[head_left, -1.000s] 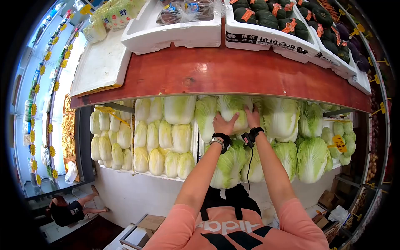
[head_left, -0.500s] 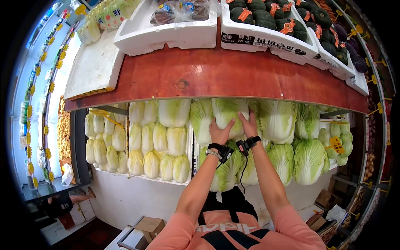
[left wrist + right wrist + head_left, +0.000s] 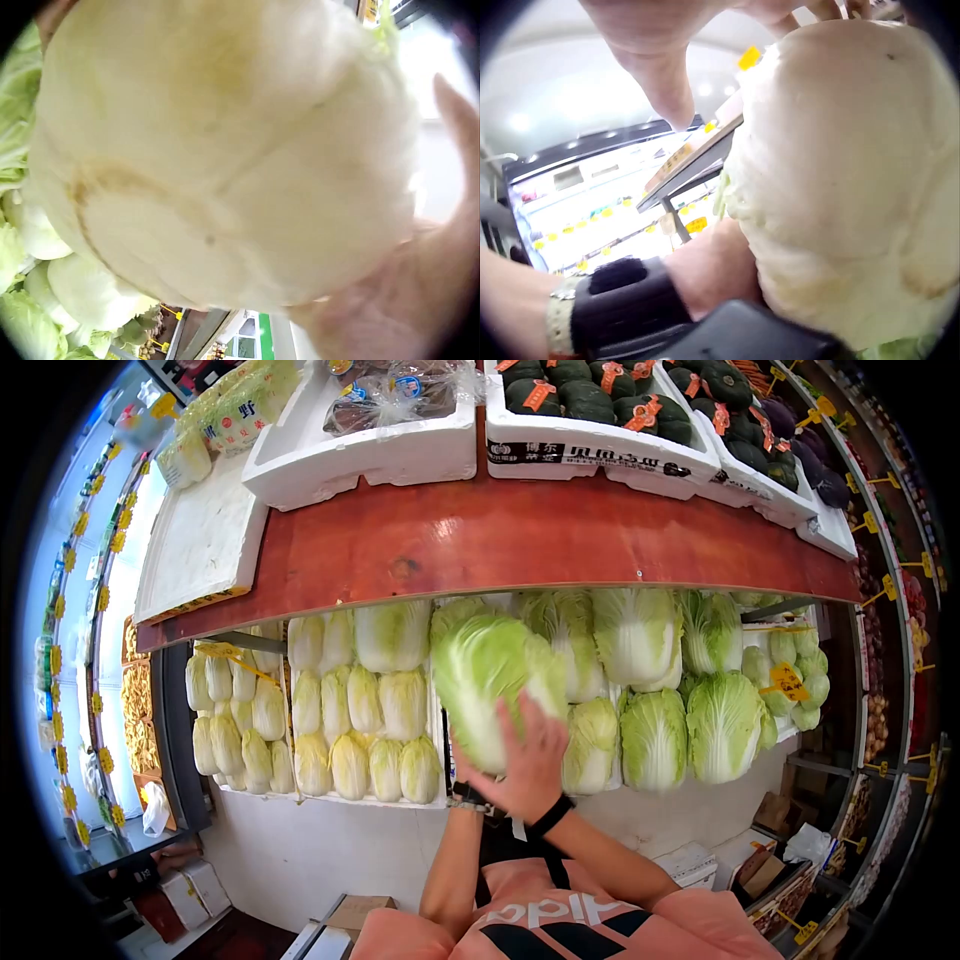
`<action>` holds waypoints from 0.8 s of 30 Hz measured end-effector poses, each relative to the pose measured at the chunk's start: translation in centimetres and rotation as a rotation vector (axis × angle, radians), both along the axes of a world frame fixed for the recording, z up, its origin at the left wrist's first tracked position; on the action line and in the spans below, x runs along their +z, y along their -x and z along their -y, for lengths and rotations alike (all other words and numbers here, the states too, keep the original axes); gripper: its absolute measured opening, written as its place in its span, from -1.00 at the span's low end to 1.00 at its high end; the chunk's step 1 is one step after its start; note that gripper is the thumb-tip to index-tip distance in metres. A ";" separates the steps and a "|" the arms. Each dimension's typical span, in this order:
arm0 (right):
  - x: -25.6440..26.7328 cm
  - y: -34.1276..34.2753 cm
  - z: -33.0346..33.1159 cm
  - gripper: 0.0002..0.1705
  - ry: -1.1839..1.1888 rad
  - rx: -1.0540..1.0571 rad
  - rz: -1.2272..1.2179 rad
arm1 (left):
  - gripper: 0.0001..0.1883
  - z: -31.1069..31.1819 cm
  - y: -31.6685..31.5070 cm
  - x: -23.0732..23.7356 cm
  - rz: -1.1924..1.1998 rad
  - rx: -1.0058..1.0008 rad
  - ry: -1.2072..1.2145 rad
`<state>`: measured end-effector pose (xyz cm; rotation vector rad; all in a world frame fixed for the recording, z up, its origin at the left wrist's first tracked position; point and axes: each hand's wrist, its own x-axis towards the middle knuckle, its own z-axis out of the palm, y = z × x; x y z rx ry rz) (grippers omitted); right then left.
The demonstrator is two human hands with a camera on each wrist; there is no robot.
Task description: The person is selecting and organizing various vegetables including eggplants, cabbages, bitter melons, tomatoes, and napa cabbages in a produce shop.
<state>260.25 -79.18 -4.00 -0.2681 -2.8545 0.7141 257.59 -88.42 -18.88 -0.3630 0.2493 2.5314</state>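
Observation:
A large Chinese cabbage [image 3: 492, 678] is held up before the chest, leafy end away from the body. My left hand [image 3: 466, 762] supports it from the left and below, its fingers mostly hidden behind it. Spread across the near right side, fairly straight, are the fingers of my right hand [image 3: 530, 755]. The cabbage's pale base [image 3: 225, 165] fills the left wrist view. In the right wrist view my right hand [image 3: 667, 45] has its thumb off the cabbage [image 3: 847, 165] and its fingertips at the upper edge.
Rows of cabbages [image 3: 655, 740] lie beyond and to the right, with smaller yellowish ones [image 3: 350, 765] at the left. A red wooden shelf [image 3: 500, 545] overhangs them, bearing foam boxes [image 3: 375, 455] of produce. Yellow price tags [image 3: 787, 682] stick out among the vegetables.
The cabbage has come out of its row, toward the body and leftward, held up by my hands. My right hand has crossed nearer to my left. The head view has shifted slightly.

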 end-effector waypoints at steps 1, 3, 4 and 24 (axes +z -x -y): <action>0.6 -1.0 1.5 -0.02 -0.052 0.034 0.036 | -0.37 0.6 -1.1 -0.4 -0.024 0.001 -0.055; 1.2 -3.6 4.0 -0.14 -0.079 0.188 0.003 | -0.37 2.4 -3.4 -0.8 -0.015 -0.017 -0.131; 2.0 -4.7 4.7 -0.22 -0.028 0.247 -0.027 | -0.37 3.3 -4.3 -1.1 -0.002 -0.026 -0.155; -12.5 -14.5 -4.9 0.13 2.205 -0.484 0.449 | -0.43 10.3 -9.0 6.5 -0.708 -0.375 1.046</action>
